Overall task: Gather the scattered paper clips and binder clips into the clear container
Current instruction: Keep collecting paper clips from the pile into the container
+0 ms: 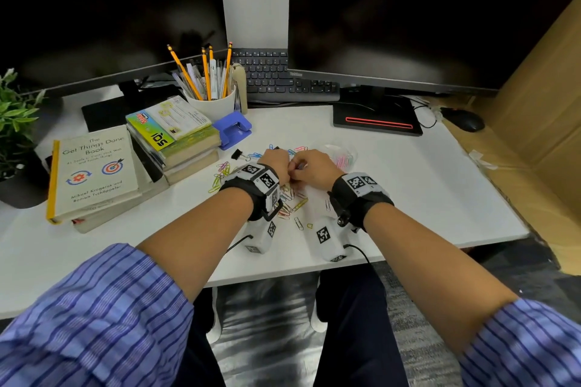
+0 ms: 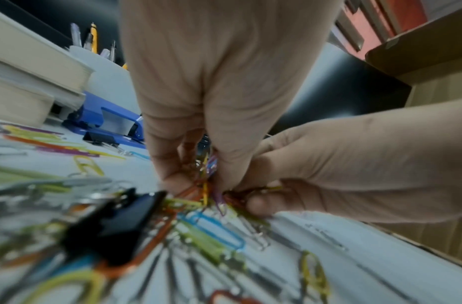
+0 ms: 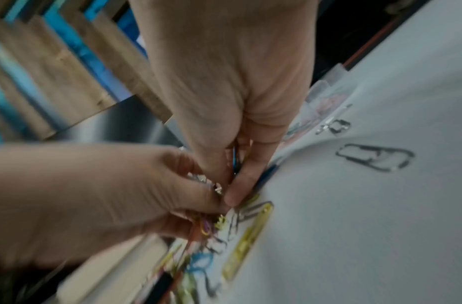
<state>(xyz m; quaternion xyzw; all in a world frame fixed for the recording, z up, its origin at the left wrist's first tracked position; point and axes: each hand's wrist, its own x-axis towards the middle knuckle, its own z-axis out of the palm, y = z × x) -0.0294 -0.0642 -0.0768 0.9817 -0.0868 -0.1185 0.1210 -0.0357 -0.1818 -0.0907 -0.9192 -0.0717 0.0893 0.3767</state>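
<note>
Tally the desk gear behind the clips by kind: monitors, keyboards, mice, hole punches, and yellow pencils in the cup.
Monitors: 2
Keyboard: 1
Mouse: 1
Blue hole punch: 1
Yellow pencils: 4
Total: 9

The head camera looked forward and steeply down from above onto the tabletop (image 1: 408, 185), taking in both forearms, the monitors behind and the person's knees below. The left wrist camera sat very close behind the left hand (image 2: 219, 82), low over the tabletop, facing along the fingers toward the blue hole punch (image 2: 107, 123). The right wrist camera sat equally close behind the right hand (image 3: 232, 82), tilted. All three views shared the spot where both hands met over the scattered paper clips (image 1: 292, 204).
</note>
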